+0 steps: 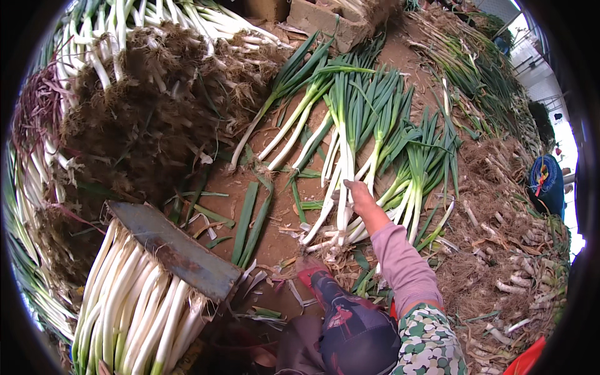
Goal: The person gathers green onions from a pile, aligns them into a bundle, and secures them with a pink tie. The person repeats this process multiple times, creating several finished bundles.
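I've the right hand (358, 196) gripping a scallion (342, 220) by its white stem, probably for firmness; left hand, I can't tell.

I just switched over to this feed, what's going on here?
The person's right hand grips long white-stalked onions with green leaves; how many is unclear. More lie loosely around it on the brown earthen ground. At lower left, a thick bundle of white stalks has its root ends beside a flat grey metal plate. A large stack with brown, tangled roots fills the upper left, and more rooty stalks lie along the right.
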`<state>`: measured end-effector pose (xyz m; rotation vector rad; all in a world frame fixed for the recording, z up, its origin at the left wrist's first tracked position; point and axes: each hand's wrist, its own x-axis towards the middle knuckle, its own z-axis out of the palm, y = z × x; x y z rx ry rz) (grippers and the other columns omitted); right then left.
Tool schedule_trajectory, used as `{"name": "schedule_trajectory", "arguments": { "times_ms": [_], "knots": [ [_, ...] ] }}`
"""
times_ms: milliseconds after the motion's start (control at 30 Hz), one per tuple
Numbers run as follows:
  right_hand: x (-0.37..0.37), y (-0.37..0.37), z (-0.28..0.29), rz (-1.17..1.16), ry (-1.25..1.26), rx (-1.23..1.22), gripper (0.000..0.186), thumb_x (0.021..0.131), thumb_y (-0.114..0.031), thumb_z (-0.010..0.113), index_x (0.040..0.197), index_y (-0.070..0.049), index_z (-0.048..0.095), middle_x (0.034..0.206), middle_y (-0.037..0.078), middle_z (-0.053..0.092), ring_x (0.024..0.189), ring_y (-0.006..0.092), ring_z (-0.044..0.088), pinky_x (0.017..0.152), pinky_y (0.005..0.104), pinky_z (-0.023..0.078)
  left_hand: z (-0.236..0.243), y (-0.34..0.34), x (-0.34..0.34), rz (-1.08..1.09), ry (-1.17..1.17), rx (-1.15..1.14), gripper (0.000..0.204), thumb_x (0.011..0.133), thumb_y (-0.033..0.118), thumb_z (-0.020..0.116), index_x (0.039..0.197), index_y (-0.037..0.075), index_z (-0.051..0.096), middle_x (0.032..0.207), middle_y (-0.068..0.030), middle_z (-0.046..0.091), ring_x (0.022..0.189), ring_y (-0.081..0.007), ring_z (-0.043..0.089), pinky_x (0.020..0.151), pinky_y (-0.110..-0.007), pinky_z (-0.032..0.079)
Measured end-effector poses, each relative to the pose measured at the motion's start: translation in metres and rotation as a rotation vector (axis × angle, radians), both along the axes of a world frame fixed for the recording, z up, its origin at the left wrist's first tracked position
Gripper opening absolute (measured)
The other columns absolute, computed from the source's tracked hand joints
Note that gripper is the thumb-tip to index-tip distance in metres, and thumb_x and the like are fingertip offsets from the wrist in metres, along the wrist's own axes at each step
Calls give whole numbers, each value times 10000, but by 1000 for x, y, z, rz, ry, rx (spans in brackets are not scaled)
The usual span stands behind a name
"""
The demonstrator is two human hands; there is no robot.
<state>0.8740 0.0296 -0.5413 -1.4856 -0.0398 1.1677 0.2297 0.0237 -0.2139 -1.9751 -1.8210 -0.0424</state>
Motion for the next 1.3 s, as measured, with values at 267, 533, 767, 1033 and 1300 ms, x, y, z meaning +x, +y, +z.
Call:
{"name": "schedule_trajectory", "arguments": {
  "times_ms": [267, 533, 767, 1033, 1300],
  "knots": [
    [-33, 22, -22, -45, 26, -34, 246, 895, -56, 516, 1098, 77, 558, 897, 187, 654, 773, 259, 662, 592, 350, 557, 4, -5, -4, 2, 34, 9, 358, 924, 217, 544, 1224, 46, 640, 1127, -218, 656, 980, -370, 639, 842, -432, 511],
    [-109, 69, -53, 20, -236, -297, 204, 891, -179, 642, 892, -17, 519, 768, 114, 565, 710, 243, 555, 600, 389, 514, 3, -9, -1, 57, 56, -7, 347, 950, 253, 528, 1219, 70, 649, 1172, -170, 656, 1063, -328, 623, 902, -421, 485],
    [-133, 103, -115, 36, -572, -508, 309, 680, -201, 792, 917, -16, 721, 917, 192, 713, 868, 320, 694, 790, 399, 540, 0, -10, -9, -10, 17, 10, 392, 973, 325, 511, 1223, 55, 646, 1156, -174, 663, 1031, -348, 634, 880, -432, 490],
    [-102, 52, -115, 427, -928, -217, 378, 749, -263, 715, 1030, -20, 645, 927, 164, 627, 872, 282, 594, 773, 417, 486, -5, -9, -16, 7, -39, -21, 397, 964, 318, 545, 1208, 20, 644, 1145, -177, 667, 1070, -324, 620, 923, -413, 472],
    [-101, -37, -30, 285, -687, 309, 392, 901, -205, 559, 1272, -76, 550, 1188, 147, 529, 1037, 290, 513, 874, 441, 435, 18, -25, 35, -442, -419, 229, 594, 1017, 511, 329, 1266, 26, 563, 1216, -196, 617, 989, -278, 655, 780, -364, 551]
  ]
}}
